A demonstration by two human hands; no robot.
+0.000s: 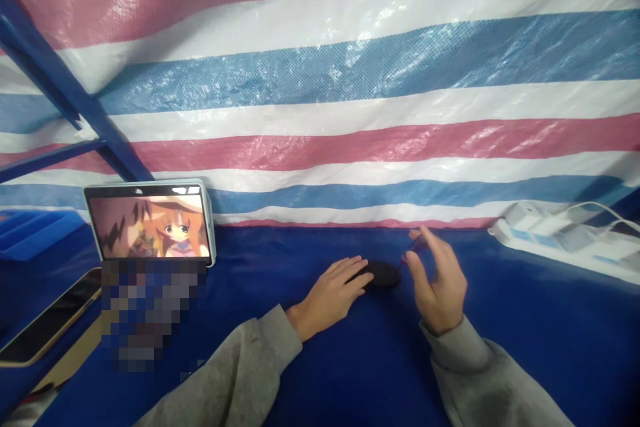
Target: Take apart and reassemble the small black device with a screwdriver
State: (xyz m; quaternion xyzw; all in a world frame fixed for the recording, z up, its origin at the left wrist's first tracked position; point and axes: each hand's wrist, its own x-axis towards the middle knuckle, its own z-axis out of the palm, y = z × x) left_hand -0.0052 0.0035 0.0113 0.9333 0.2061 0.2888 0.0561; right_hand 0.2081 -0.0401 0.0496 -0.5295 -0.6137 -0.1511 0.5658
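On the blue table surface (350, 373), a dark oval object (383, 274) lies in the middle. My left hand (335, 292) rests against its left end, palm down, with the fingers spread over the edge. To its right, my right hand (440, 282) is raised with thumb and fingers curved round a small, thin, dark reddish item (414, 250), which is see-through and hard to make out. Both arms are in grey sleeves.
A tablet (150, 223) showing a cartoon stands at the left. Near it are a phone (50, 317), a blue tray (37, 233) and a pixelated patch. A white power strip (565, 240) with cables lies at the right. Striped sheeting (320, 80) hangs behind.
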